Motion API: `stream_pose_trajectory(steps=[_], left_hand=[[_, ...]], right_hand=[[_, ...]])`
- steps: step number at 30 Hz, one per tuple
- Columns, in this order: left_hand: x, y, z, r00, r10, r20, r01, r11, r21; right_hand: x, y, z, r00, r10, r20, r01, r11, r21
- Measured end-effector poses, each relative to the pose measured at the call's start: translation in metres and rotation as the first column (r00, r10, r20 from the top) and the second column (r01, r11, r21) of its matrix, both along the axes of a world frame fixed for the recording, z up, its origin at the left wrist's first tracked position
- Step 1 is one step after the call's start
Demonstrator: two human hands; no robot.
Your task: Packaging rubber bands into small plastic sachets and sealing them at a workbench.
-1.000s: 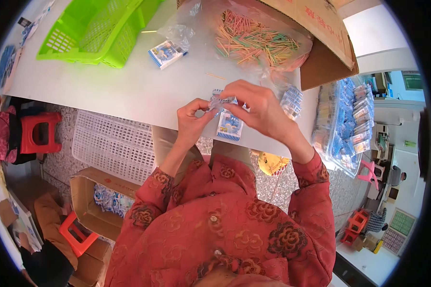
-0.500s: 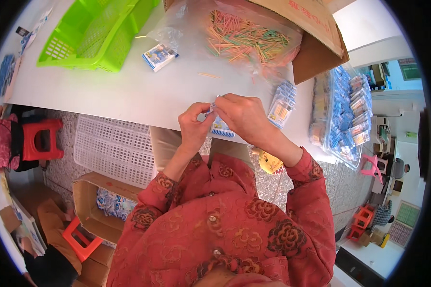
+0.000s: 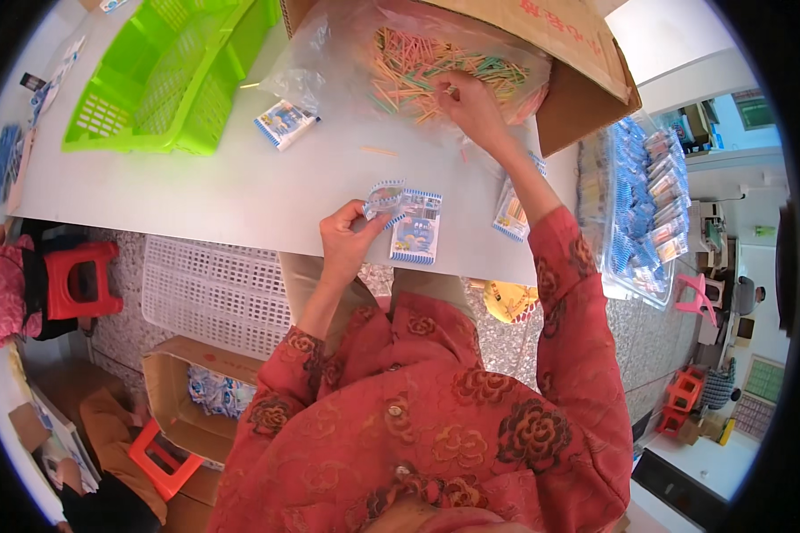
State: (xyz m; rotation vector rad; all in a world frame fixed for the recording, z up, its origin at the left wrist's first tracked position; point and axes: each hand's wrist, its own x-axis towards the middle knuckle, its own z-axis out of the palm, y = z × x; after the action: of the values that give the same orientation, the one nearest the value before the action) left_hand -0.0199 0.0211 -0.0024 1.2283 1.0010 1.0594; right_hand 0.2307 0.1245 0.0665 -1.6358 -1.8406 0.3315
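My left hand (image 3: 345,235), near the table's front edge, pinches a small clear plastic packet (image 3: 385,194) with blue-striped ends. Just right of it lies a flat blue-and-white packet (image 3: 416,235). My right hand (image 3: 471,102) reaches into a heap of thin pink, green and yellow sticks (image 3: 409,58) in a clear plastic bag. Its fingers are bent together at the sticks; what they grip, if anything, is hidden. Partly behind my right forearm is a stack of striped packets (image 3: 510,213).
A cardboard box (image 3: 587,98) lies at the bag's right. A clear bin of filled packets (image 3: 636,213) stands far right. At left are a green basket (image 3: 142,133) and a loose packet (image 3: 284,123). A white crate (image 3: 213,284) and red stool (image 3: 82,275) stand below.
My right hand has left the packet at the front edge and moved up and away to the sticks. My left hand keeps the clear packet, and the flat packet beside it now shows fully.
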Motion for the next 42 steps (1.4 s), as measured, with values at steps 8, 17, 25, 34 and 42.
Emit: stream_pose_trajectory(steps=[8,17,25,34,42], left_hand=[[0.001,0.000,-0.007,0.984,-0.058,0.167,0.055,0.998,0.019],[-0.001,0.001,-0.001,0.994,-0.100,0.049,0.094,0.989,0.114],[0.002,0.000,0.000,0.995,-0.086,0.046,0.080,0.991,0.106],[0.002,0.000,0.001,0.996,-0.084,0.026,0.080,0.991,0.105],[0.001,-0.001,0.001,0.996,-0.094,-0.001,0.094,0.992,0.085]], right_hand=[[-0.010,0.055,-0.016,0.830,0.030,0.556,0.092,0.977,-0.190],[-0.025,0.083,-0.010,0.811,0.062,0.582,0.118,0.957,-0.266],[-0.043,0.084,-0.026,0.675,-0.024,0.738,0.240,0.952,-0.189],[-0.025,0.081,-0.030,0.775,-0.114,0.621,0.286,0.940,-0.185],[0.050,0.070,-0.028,0.946,-0.108,0.304,0.133,0.989,-0.062]])
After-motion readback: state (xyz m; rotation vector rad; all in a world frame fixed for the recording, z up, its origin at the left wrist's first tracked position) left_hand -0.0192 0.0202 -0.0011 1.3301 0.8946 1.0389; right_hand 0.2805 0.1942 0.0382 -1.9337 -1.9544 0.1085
